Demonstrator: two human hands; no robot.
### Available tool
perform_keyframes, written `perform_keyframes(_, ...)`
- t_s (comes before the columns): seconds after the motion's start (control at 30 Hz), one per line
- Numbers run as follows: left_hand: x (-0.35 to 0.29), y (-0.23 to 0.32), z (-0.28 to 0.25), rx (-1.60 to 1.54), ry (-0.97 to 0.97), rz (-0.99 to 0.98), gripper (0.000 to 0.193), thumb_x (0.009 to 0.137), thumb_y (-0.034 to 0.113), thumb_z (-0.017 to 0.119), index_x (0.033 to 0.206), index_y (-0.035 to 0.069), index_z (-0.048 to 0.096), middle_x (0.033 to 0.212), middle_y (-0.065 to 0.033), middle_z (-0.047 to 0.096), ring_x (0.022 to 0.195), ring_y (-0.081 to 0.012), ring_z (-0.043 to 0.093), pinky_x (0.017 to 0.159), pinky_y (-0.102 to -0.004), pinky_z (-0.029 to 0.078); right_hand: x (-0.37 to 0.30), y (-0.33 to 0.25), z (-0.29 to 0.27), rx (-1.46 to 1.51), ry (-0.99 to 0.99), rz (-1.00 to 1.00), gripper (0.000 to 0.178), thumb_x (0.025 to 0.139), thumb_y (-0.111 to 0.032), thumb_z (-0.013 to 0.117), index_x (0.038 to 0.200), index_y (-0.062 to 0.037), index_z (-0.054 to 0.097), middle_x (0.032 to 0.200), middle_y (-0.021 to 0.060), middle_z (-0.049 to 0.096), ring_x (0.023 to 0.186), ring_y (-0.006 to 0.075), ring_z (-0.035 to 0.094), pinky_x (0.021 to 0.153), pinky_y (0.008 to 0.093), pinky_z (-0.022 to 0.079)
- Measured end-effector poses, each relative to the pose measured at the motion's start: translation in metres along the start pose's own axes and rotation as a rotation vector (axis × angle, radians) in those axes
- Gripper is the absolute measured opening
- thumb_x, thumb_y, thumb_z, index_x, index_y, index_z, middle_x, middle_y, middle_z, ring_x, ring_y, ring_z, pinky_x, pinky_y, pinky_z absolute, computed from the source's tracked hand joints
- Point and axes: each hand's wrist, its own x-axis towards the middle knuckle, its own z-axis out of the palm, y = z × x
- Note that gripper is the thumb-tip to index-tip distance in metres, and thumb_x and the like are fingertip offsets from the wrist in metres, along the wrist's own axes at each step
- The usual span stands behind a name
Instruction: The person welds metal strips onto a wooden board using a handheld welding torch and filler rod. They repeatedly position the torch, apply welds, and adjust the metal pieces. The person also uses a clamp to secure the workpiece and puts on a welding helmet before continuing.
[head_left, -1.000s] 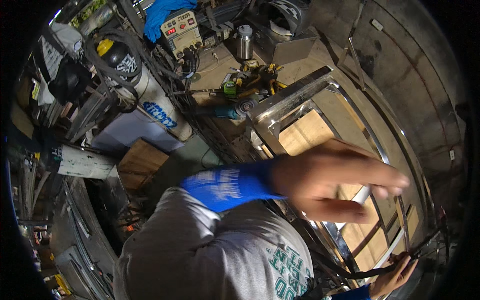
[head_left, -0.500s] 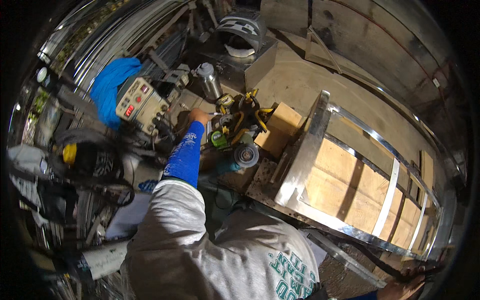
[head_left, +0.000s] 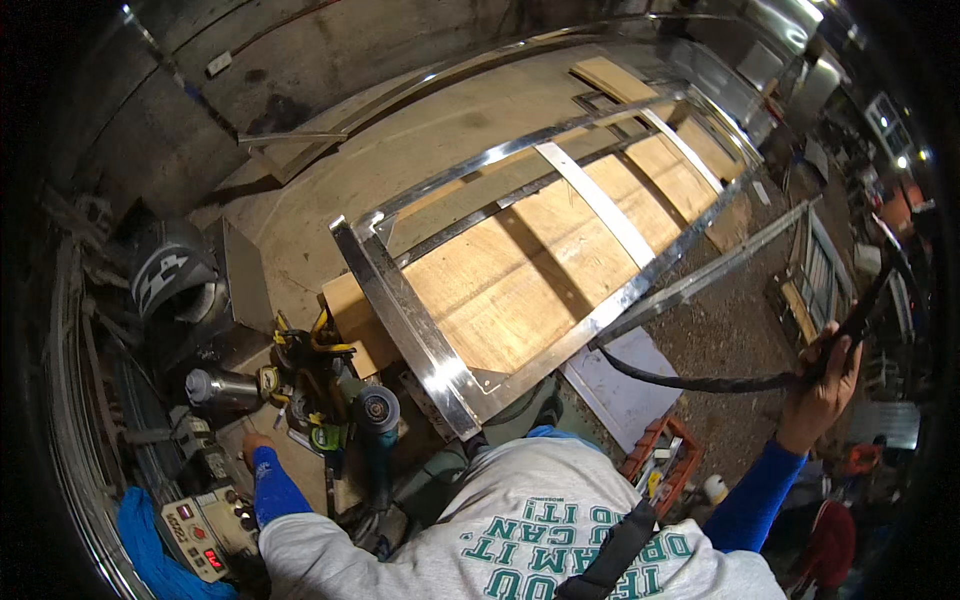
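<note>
At the right, my right hand (head_left: 822, 392) is raised and closed round a thick black cable (head_left: 690, 381). The cable runs left behind the frame's near rail and continues up past my fingers. My left hand (head_left: 258, 447) is low at the left, fingers curled beside a steel bottle (head_left: 222, 388); whatever it holds is hidden. Close to it are a green tape measure (head_left: 327, 437), yellow-handled clamps (head_left: 325, 335) and an angle grinder (head_left: 377, 410). Before me, a shiny metal frame (head_left: 480, 400) with white cross strips lies over wooden boards (head_left: 490, 290).
A welding machine (head_left: 195, 535) with red digits stands at lower left beside blue cloth (head_left: 140, 540). The welding helmet (head_left: 175, 275) rests on a dark box. An orange crate (head_left: 665, 455) of tools and a white sheet (head_left: 630, 385) are near my right side.
My view has swung right, so the frame now sits centrally. My right hand has come up from the lower right edge with the black cable in it. My left hand stays by the tools.
</note>
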Motion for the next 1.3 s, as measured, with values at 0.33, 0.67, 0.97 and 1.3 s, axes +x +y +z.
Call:
perform_keyframes(0.33, -0.006, 0.003, -0.002, 0.14, -0.245, 0.363, 0.022, 0.085, 0.01, 0.072, 0.091, -0.01, 0.074, 0.104, -0.0309, 0.075, 0.095, -0.0416, 0.076, 0.08, -0.0509, 0.061, -0.029, 0.023, -0.02, 0.064, -0.026, 0.083, 0.028, 0.111, -0.02, 0.056, 0.134, -0.0045, 0.057, 0.108, 0.0045, 0.068, 0.073, 0.0055, 0.057, 0.053, 0.022, 0.045)
perform_keyframes(0.67, -0.001, 0.0, -0.004, 0.12, -0.152, 0.37, 0.056, 0.087, 0.042, 0.071, 0.129, 0.004, 0.068, 0.133, -0.0243, 0.067, 0.122, -0.0423, 0.065, 0.106, -0.0467, 0.051, -0.034, 0.06, -0.107, -1.472, -0.228, -0.714, 0.051, 0.106, -0.007, 0.053, 0.156, 0.0009, 0.044, 0.145, 0.0155, 0.061, 0.141, 0.0375, 0.051, 0.105, 0.0413, 0.058)
perform_keyframes(0.97, -0.001, 0.023, -0.003, -0.164, 0.129, 0.538, 0.019, 0.091, 0.029, 0.07, 0.099, 0.016, 0.082, 0.109, -0.0153, 0.077, 0.1, -0.0375, 0.074, 0.089, -0.0476, 0.059, -0.025, 0.09, -0.111, -0.924, -0.175, -0.015, 0.056, 0.099, -0.007, 0.064, 0.153, -0.0019, 0.05, 0.144, 0.0119, 0.064, 0.125, 0.0323, 0.065, 0.106, 0.0378, 0.054)
perform_keyframes(1.3, -0.024, 0.03, -0.033, 0.155, 0.113, 0.948, 0.017, 0.093, 0.028, 0.067, 0.098, 0.015, 0.079, 0.101, -0.0139, 0.074, 0.092, -0.0375, 0.073, 0.08, -0.0519, 0.058, -0.012, 0.101, -0.117, -1.341, -0.323, -0.532, 0.051, 0.101, -0.007, 0.064, 0.15, 0.0005, 0.052, 0.156, 0.0161, 0.052, 0.138, 0.0332, 0.055, 0.111, 0.0384, 0.054)
